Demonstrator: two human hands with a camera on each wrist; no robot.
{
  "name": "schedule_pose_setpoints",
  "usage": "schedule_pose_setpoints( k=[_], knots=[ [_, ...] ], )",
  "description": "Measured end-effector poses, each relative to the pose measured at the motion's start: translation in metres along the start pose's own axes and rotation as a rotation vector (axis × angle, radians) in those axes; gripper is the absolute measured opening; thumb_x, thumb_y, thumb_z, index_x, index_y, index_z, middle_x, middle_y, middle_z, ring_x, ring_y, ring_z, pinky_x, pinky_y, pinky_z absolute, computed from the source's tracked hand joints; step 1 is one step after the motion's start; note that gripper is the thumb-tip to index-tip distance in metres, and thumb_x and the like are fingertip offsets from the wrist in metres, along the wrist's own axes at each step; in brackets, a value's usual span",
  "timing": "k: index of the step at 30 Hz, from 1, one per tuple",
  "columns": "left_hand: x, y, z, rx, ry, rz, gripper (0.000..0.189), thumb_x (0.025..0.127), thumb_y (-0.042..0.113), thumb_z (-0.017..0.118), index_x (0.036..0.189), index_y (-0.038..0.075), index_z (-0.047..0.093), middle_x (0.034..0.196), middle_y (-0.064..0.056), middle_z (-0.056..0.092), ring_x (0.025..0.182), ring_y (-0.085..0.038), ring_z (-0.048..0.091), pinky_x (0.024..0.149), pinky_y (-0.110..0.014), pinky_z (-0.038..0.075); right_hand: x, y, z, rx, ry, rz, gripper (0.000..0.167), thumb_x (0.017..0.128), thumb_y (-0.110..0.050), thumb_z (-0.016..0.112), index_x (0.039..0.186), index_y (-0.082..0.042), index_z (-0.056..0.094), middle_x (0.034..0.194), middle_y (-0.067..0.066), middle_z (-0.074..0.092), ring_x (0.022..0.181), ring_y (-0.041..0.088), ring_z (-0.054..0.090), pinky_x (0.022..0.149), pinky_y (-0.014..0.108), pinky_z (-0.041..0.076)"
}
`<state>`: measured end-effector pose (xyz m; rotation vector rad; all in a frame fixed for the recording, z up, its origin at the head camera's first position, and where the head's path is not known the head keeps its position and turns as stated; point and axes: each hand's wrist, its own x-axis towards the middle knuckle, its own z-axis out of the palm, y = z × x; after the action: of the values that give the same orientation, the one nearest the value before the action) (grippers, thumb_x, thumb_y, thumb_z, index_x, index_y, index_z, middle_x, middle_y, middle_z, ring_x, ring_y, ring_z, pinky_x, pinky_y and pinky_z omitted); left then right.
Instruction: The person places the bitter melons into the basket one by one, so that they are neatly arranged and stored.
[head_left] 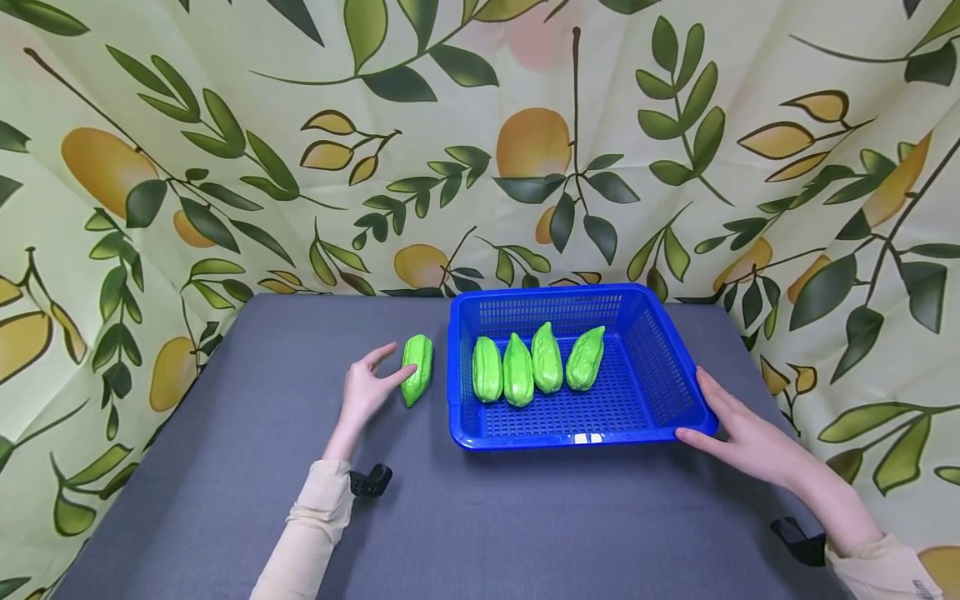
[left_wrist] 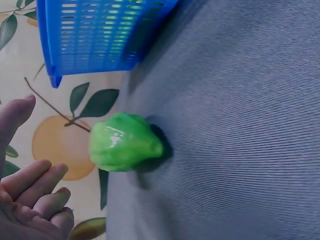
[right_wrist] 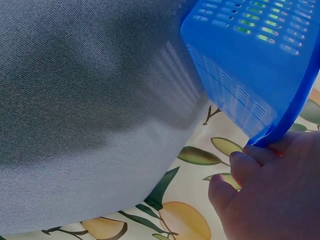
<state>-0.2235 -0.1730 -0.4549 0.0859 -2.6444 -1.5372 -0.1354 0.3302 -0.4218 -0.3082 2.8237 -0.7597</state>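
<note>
A green bitter melon [head_left: 419, 387] lies on the grey table, just left of the blue plastic basket [head_left: 427, 444]. Beside it hovers my left hand [head_left: 364, 389], thumb and fingers spread apart; in the left wrist view a gap shows between this hand and the melon [left_wrist: 122, 142]. Several more bitter melons [head_left: 547, 358] lie side by side inside the basket, toward its left and middle. At the basket's front right corner, my right hand [head_left: 753, 437] holds the rim, with the thumb at the front and the fingers along the right side.
The grey cloth-covered table [head_left: 525, 525] extends in front of and left of the basket. Behind it hangs a curtain [head_left: 450, 200] printed with leaves and fruit, which also closes off both sides. The basket's back rim stands near the table's far edge.
</note>
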Motion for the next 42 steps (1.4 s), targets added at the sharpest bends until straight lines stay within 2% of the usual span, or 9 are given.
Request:
schedule_pose_setpoints(
  k=[8,18,35,42],
  knots=[
    [-0.001,-0.009,0.004,-0.003,0.011,-0.002,0.059,0.082,0.024,0.075,0.13,-0.001,0.054,0.136,-0.018,0.054,0.133,-0.031,0.044,0.113,-0.042,0.033,0.0,0.0,0.0,-0.002,-0.007,0.013,0.098,0.09,-0.046,0.059,0.152,-0.007,-0.006,0.157,0.026,-0.002,0.139,0.054,0.01,0.097,0.074,0.023],
    [-0.003,-0.02,0.012,0.018,0.016,-0.042,0.059,0.081,0.024,0.075,0.129,-0.002,0.055,0.134,-0.02,0.055,0.132,-0.033,0.046,0.111,-0.043,0.035,0.0,-0.001,0.0,-0.001,-0.006,0.012,0.097,0.09,-0.046,0.059,0.152,-0.006,-0.005,0.157,0.027,-0.002,0.139,0.054,0.011,0.097,0.074,0.023],
    [0.001,-0.032,0.023,0.035,0.022,-0.078,0.066,0.08,0.025,0.076,0.133,-0.003,0.05,0.134,-0.022,0.054,0.13,-0.035,0.046,0.109,-0.045,0.038,0.0,-0.003,0.0,-0.009,-0.006,0.026,0.099,0.09,-0.048,0.059,0.152,-0.007,-0.007,0.156,0.029,0.001,0.138,0.055,0.013,0.096,0.075,0.024],
    [0.002,-0.031,0.029,0.049,0.035,-0.06,0.068,0.079,0.023,0.077,0.134,-0.004,0.049,0.13,-0.025,0.057,0.123,-0.038,0.053,0.102,-0.047,0.043,0.0,-0.002,0.0,-0.003,-0.001,0.015,0.098,0.09,-0.047,0.059,0.152,-0.005,-0.005,0.156,0.028,0.0,0.139,0.054,0.011,0.097,0.075,0.023]
  ],
)
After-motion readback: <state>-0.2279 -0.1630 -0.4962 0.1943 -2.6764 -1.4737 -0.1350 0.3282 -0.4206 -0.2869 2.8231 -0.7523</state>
